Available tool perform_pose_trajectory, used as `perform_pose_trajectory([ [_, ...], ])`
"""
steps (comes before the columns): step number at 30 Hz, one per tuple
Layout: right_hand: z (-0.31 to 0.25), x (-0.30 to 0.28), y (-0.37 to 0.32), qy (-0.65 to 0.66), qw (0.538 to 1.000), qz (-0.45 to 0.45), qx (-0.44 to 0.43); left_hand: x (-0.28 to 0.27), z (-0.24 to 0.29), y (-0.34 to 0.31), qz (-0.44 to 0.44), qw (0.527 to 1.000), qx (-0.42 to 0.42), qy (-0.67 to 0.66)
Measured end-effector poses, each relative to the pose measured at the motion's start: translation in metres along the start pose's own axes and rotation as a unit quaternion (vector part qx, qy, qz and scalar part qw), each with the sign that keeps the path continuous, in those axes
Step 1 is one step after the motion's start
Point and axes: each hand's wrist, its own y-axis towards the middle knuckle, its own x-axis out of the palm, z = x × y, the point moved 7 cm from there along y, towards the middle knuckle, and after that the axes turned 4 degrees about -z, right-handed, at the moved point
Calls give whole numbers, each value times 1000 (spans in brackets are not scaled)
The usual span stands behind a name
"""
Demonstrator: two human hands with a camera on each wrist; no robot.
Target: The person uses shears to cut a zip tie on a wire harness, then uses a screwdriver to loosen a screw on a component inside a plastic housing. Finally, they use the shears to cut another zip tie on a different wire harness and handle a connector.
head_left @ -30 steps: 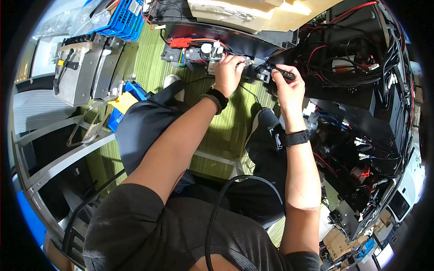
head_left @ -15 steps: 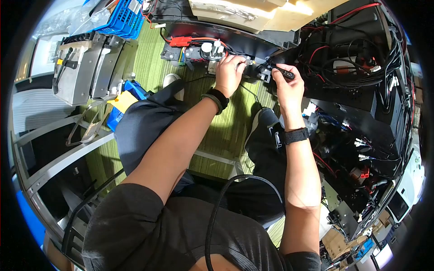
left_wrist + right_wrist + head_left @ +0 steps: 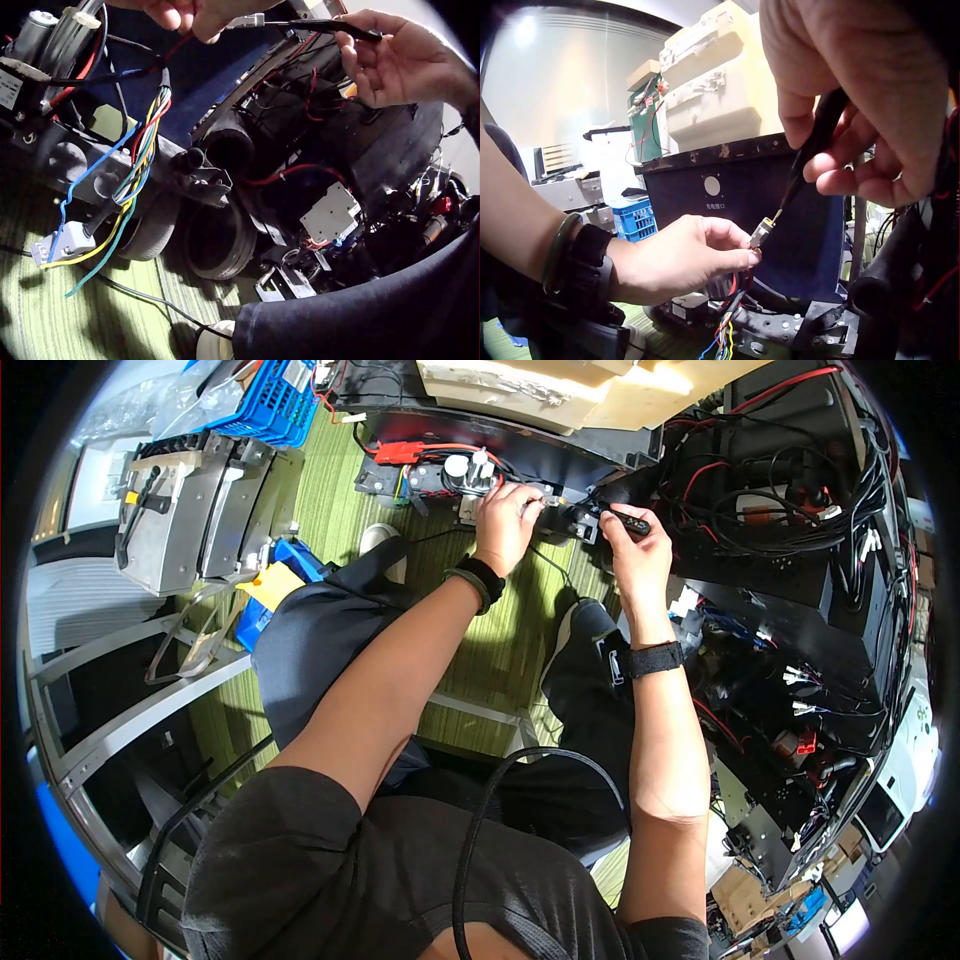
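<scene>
My left hand [image 3: 505, 525] pinches a small whitish wire connector [image 3: 762, 231] between thumb and fingertips. Red and dark wires run from the connector down behind the hand. A thin black-handled screwdriver [image 3: 819, 135] is gripped in my right hand [image 3: 640, 555], slanting down in the right wrist view. Its slim metal tip meets the open end of the connector; the left wrist view shows the screwdriver shaft [image 3: 277, 23] lined up with it. Below the hands hangs a bundle of coloured wires [image 3: 150, 142], and a grey plug block [image 3: 71, 241] sits near their lower ends.
A black metal box [image 3: 742, 202] stands behind the hands, with cream-coloured panels [image 3: 520, 395] on top. Wheels [image 3: 217, 240] stand on the green carpet below. Cable-filled black equipment [image 3: 780, 510] lies to the right; a blue basket [image 3: 270, 405] is at far left.
</scene>
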Motion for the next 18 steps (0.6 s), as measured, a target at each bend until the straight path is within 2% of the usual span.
perform_pose_trajectory([
  [18, 1, 1, 1, 5, 1000, -6, 2, 3, -2, 1, -13, 999, -2, -51],
])
